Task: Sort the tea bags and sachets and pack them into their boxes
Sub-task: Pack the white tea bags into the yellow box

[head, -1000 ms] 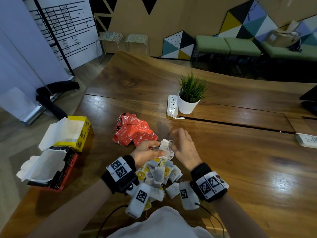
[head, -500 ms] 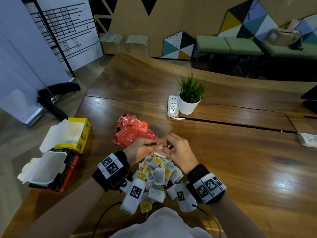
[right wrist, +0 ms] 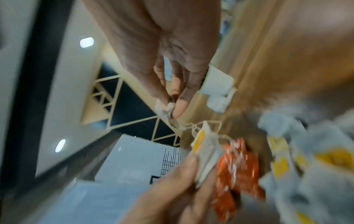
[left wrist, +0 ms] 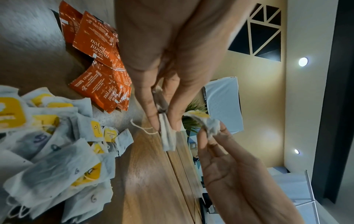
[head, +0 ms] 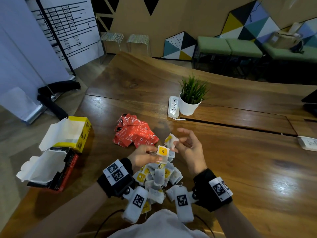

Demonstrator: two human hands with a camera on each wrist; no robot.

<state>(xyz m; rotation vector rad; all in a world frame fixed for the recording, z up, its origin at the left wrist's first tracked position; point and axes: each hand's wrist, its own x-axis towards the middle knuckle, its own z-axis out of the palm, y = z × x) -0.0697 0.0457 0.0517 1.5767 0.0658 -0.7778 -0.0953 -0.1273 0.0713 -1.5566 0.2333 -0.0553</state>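
A: What is shown, from largest to smallest?

B: A wooden table (head: 231,169) is shown, on which two opened boxes are set at the left edge: a yellow box (head: 82,133) and, just beside it, a red-and-black box (head: 66,170). Only white lining paper can be made out inside each; no bags or sachets are seen within. A pile of red sachets (head: 135,134) and a heap of tea bags (head: 159,176) are laid between the boxes and the hands.

A: How are the hands occupied?

B: A small stack of tea bags (head: 163,152) is pinched flat by the left hand (head: 145,156). A single tea bag (head: 172,140) is gripped by the right hand (head: 190,148), and the two are linked by tangled string.

A: Which relation governs the coming move?

B: The boxes are placed to the left of both hands, and the left hand is judged nearer; the stack's long axis is held roughly upright.
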